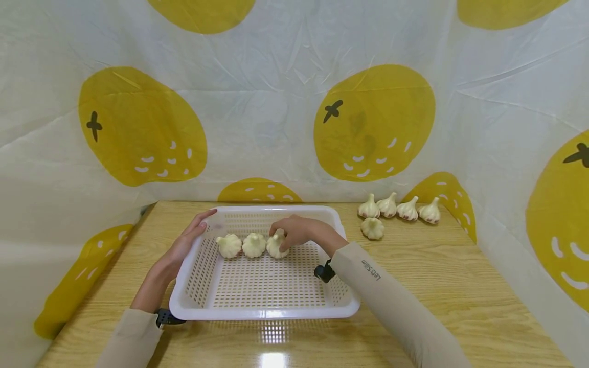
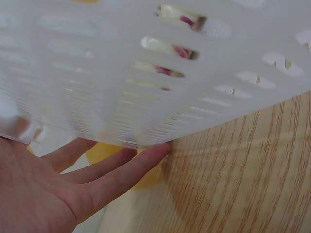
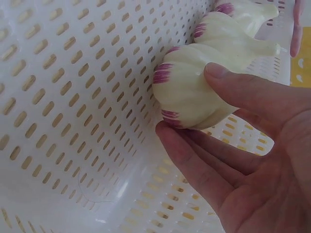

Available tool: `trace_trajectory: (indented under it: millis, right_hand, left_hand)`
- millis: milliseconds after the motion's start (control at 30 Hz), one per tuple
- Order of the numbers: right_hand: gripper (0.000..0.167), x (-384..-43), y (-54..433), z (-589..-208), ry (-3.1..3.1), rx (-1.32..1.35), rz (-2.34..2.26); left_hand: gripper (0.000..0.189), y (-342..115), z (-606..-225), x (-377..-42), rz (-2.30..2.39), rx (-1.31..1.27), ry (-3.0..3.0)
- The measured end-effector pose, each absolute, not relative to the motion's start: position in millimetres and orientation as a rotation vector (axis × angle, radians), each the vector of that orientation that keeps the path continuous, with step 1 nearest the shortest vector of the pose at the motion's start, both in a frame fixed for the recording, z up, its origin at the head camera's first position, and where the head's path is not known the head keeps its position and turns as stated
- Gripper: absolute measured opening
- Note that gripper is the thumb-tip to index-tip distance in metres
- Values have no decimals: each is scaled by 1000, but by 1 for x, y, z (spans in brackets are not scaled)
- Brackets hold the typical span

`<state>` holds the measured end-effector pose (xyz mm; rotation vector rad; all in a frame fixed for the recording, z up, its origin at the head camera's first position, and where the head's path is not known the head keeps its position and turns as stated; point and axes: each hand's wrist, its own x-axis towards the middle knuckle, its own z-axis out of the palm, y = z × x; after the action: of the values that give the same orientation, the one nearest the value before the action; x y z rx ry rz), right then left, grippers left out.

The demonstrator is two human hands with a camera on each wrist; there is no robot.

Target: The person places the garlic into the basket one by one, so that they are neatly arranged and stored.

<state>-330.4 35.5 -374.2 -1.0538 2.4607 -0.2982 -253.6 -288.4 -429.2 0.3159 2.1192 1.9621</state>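
Observation:
A white perforated plastic basket (image 1: 264, 313) stands on the table. My right hand (image 1: 294, 230) reaches inside it and pinches a garlic bulb (image 3: 194, 87) between thumb and fingers. The bulb rests at the basket's floor, its purple-streaked root end down. In a row to its left sit two more garlic bulbs, the middle one (image 1: 254, 246) and the leftmost one (image 1: 229, 246). My left hand (image 1: 184, 243) is at the basket's left rim. In the left wrist view its fingers (image 2: 121, 174) stretch out straight along the basket's outer side.
Several garlic bulbs (image 1: 407, 209) stand in a row on the wooden table (image 1: 423, 276) at the back right, with another bulb (image 1: 372, 228) lying in front of them. A white curtain (image 1: 262, 112) with yellow fruit prints hangs behind and on both sides.

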Motion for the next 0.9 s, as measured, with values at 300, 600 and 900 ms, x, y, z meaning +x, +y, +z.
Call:
trace_trajectory:
  millis: [300,600,900]
  right_hand:
    - [42,-331,34,-375,2499,-1087,-260]
    - [44,-329,34,-375,2507,-1055,-277]
    - [51,-331,35,-373,2505,-1043,-293]
  left_hand:
    - [55,-289,-430,-254,1969,315,2113]
    - [56,-289,-430,-253,1968,318,2115]
    - [56,-288,-429,-253,1979,319,2100]
